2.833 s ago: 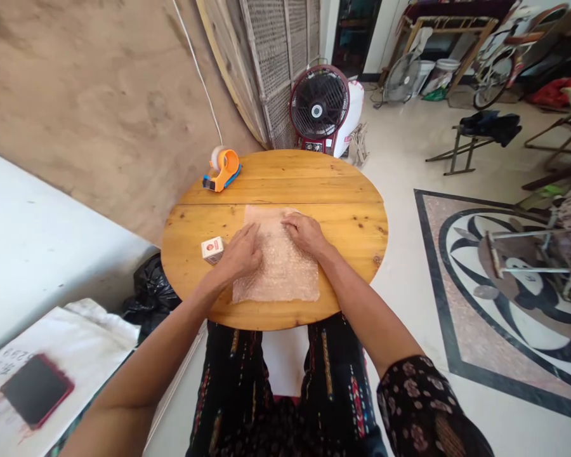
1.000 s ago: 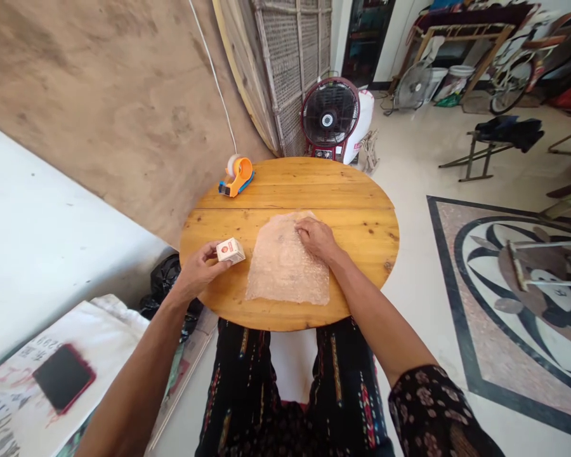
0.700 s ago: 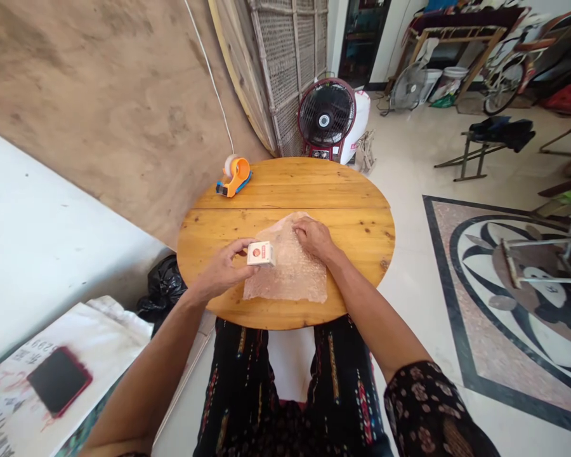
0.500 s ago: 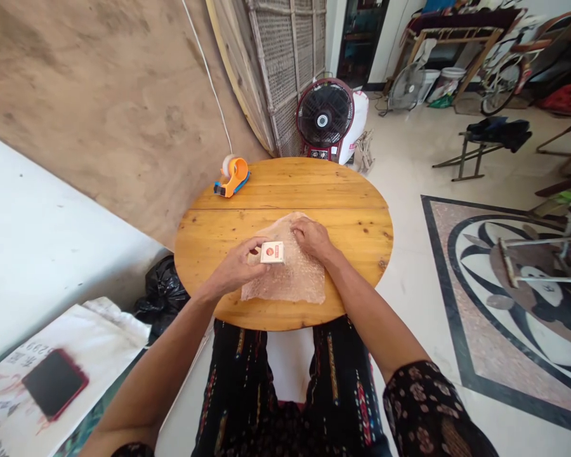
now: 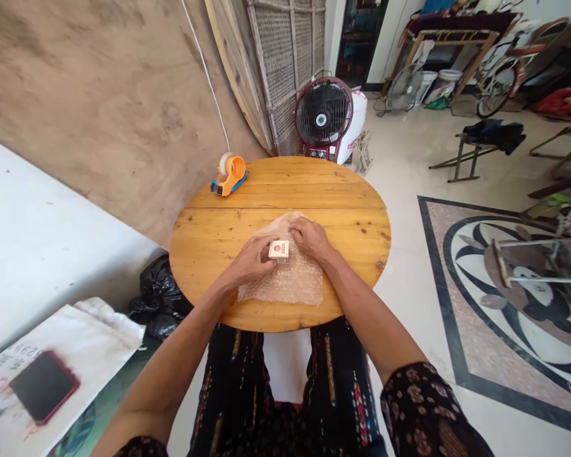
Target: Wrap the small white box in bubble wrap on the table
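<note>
A sheet of bubble wrap [image 5: 292,284] lies flat on the round wooden table [image 5: 342,209] in front of me. My left hand [image 5: 247,261] grips a small white box with a red mark [image 5: 279,250] and holds it over the middle of the sheet. My right hand [image 5: 311,238] rests on the far part of the sheet, fingers bent and pressing down, right beside the box.
An orange tape dispenser [image 5: 229,174] sits at the table's far left edge. Beyond the table stands a floor fan [image 5: 322,117]. A black bag [image 5: 155,301] lies on the floor at left, with a dark phone [image 5: 42,395] on a white sheet nearby.
My left hand left the bubble wrap, picked up the small box from the table at left, and carried it right onto the sheet. My right hand stayed pressing the sheet.
</note>
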The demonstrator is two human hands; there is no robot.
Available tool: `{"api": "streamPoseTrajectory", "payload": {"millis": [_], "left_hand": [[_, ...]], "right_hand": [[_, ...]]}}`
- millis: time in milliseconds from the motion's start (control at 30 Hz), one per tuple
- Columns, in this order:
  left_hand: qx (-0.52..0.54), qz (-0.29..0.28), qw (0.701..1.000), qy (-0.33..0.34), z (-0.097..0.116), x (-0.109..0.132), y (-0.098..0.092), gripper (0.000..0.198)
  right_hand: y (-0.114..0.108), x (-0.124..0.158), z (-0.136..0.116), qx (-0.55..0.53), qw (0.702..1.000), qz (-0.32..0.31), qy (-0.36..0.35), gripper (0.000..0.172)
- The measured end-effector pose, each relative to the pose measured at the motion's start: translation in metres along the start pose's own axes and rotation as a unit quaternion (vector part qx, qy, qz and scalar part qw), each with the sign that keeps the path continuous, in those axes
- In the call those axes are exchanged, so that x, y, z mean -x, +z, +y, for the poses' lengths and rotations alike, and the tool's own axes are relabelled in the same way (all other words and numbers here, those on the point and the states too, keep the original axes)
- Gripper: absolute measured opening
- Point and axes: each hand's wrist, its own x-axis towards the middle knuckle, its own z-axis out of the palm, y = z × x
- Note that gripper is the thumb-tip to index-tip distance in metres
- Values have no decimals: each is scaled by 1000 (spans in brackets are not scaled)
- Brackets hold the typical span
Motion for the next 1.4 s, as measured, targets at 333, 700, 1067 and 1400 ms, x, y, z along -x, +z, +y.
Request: {"api": "streamPoseTrajectory", "payload": {"millis": [333, 700, 1067, 1400], "left_hand": [[26, 17, 999, 26, -5, 3, 7, 56], [32, 21, 999, 30, -2, 4, 9, 62], [27, 27, 999, 22, -3, 5, 12, 64], [24, 35, 998, 40, -8, 3, 16, 67]], "right_hand": [[2, -1, 1, 5, 1000, 6, -2, 27], [3, -2, 2, -2, 1000, 7, -9, 26], [2, -2, 2, -8, 1000, 11, -9, 26], [1, -2, 1, -7, 1000, 6, -9, 27]]}}
